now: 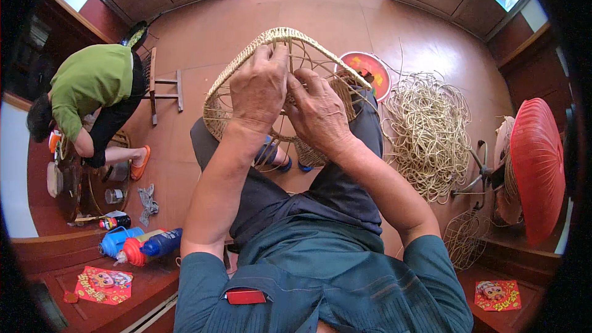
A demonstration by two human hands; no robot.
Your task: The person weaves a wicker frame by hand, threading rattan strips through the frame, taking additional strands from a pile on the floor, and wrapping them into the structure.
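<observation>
A partly woven basket [245, 51] rests across my thighs, its rim wrapped in pale straw-coloured cord and thin curved spokes showing inside. My left hand [259, 89] is closed at the far rim, its fingers pinching the basket's strands just below the edge. Beside it, my right hand [319, 110] has its fingers curled in among the spokes, close to the left fingertips. Whatever the right fingers grip is hidden behind them. Woven patches show on the basket's lower and right sides.
A loose pile of pale cord [428, 129] covers the floor at right, near a red basin [376, 74]. A red pleated round seat [539, 166] and an openwork frame [465, 237] stand farther right. At left, a person in green [95, 80] bends beside a wooden stool [166, 95]; bottles [163, 242] lie nearer.
</observation>
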